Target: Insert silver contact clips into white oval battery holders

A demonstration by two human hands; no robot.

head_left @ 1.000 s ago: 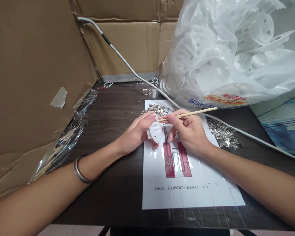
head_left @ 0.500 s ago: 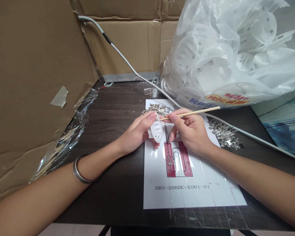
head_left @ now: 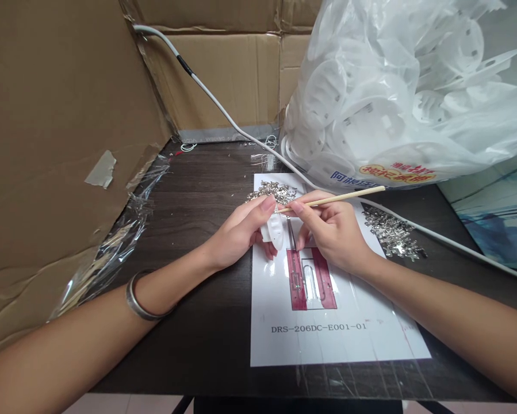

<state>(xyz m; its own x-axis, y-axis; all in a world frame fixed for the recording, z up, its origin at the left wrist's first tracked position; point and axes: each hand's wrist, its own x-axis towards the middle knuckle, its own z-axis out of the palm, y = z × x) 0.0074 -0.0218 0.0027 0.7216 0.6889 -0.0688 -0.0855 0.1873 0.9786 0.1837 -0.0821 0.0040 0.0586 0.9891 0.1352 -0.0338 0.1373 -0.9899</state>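
Note:
My left hand [head_left: 243, 233] is closed around a small white plastic part [head_left: 275, 231], thumb on top and fingers beneath. The part is tilted so that its rounded, ribbed side shows. Between thumb and fingers, my right hand [head_left: 333, 230] pinches a thin wooden stick [head_left: 344, 196], whose left tip reaches the upper edge of the white part. Whether the tip touches a small metal piece there, I cannot make out. Just behind the hands lies a heap of small shiny metal pieces [head_left: 275, 191], on the top of a printed sheet [head_left: 293, 348].
A big clear bag [head_left: 362, 138] of white plastic parts stands at the back right. A second heap of metal pieces [head_left: 394, 234] lies right of my right hand. Across the dark table [head_left: 189, 345] runs a white cable [head_left: 232, 118]. Cardboard walls [head_left: 60, 115] rise left and behind.
The white part has turned slightly in my left hand and now looks narrower. My right hand and the stick have shifted a little to the left.

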